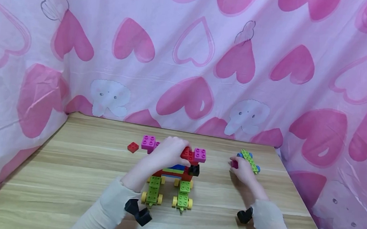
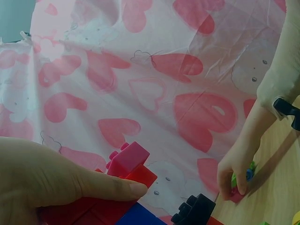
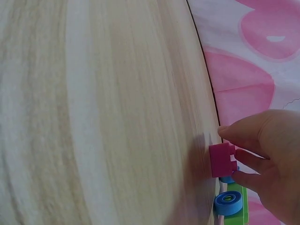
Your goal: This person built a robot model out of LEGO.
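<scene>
My left hand (image 1: 170, 154) grips the top of a built block structure, its thumb lying along the red bricks (image 2: 140, 176). Pink bricks (image 1: 200, 155) stick up at both ends of the structure, and a black brick (image 1: 194, 170) juts from its right side. Over to the right, my right hand (image 1: 245, 172) pinches a small pink brick (image 3: 222, 160) by its studded side, close to the table. Right beside that brick lies a green wheeled base (image 1: 249, 161) with blue wheels (image 3: 228, 202). The left palm hides part of the structure's top.
Two green wheeled bases, one on the left (image 1: 153, 191) and one on the right (image 1: 183, 195), with yellow wheels, stand in front of the structure. A loose red brick (image 1: 132, 147) lies to its left. Heart-patterned cloth (image 1: 185, 92) hangs around the wooden table (image 1: 74, 177).
</scene>
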Tool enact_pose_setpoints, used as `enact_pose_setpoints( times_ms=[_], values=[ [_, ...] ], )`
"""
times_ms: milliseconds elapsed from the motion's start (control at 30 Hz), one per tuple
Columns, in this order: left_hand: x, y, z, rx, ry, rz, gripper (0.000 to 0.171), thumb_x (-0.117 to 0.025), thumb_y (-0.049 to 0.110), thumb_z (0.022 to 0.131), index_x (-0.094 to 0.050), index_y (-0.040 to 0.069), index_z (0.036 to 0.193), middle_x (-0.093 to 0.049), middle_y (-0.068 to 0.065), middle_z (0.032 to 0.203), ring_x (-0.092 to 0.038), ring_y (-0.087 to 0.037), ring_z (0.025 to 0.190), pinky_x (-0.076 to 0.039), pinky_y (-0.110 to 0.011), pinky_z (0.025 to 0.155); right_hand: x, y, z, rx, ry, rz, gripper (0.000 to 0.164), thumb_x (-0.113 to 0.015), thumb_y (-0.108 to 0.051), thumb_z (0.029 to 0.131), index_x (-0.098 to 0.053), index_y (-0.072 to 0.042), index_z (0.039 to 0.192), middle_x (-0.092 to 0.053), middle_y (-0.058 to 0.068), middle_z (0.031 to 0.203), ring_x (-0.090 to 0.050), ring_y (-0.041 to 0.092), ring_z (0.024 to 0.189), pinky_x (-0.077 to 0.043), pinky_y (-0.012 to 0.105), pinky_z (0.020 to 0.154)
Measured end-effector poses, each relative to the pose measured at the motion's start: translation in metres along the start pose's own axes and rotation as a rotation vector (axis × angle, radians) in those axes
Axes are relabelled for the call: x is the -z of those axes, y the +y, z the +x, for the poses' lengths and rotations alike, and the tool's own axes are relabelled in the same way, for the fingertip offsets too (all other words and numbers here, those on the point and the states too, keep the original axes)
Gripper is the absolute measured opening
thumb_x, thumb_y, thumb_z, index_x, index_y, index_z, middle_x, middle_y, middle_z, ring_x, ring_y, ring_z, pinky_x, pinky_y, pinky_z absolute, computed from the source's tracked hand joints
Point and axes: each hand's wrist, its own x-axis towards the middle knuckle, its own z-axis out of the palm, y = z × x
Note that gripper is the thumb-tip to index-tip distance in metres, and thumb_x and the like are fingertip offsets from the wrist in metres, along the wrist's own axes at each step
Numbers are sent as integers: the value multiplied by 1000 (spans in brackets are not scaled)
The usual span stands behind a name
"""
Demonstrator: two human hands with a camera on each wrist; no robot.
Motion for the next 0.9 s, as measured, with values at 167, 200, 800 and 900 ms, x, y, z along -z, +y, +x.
enact_pose_setpoints(
  times_ms=[167, 200, 800, 900],
  values=[
    [-1, 0, 0, 3, 2, 1, 40, -84, 31, 77, -70, 10, 107, -71, -2, 94, -62, -16, 84, -54, -29, 75, 0, 0, 0, 21, 6, -10, 41, -65, 0, 88, -56, 8, 127, -60, 31, 123, -55, 47, 117, -48, 56, 98],
    [-1, 0, 0, 3, 3, 1, 40, -84, 31, 77, -70, 10, 107, -71, -2, 94, -62, -16, 84, -54, -29, 75, 0, 0, 0, 19, 4, -5, 42, -65, 1, 88, -56, 8, 128, -59, 31, 124, -55, 47, 118, -48, 57, 99],
    [-2, -1, 1, 0, 2, 5, 41, -84, 31, 77, -70, 10, 109, -71, -4, 98, -63, -18, 89, -55, -31, 78, -6, 7, 11, 2, -57, -20, 46, -58, 7, 88, -49, 14, 133, -54, 34, 129, -53, 46, 120, -46, 55, 102],
    [-2, -2, 2, -1, 2, 9, 41, -84, 31, 77, -70, 10, 109, -71, -4, 97, -63, -18, 88, -55, -31, 78, -6, 7, 12, 7, -49, -22, 44, -59, 7, 89, -50, 14, 132, -57, 33, 125, -56, 43, 115, -48, 54, 98]
  ],
)
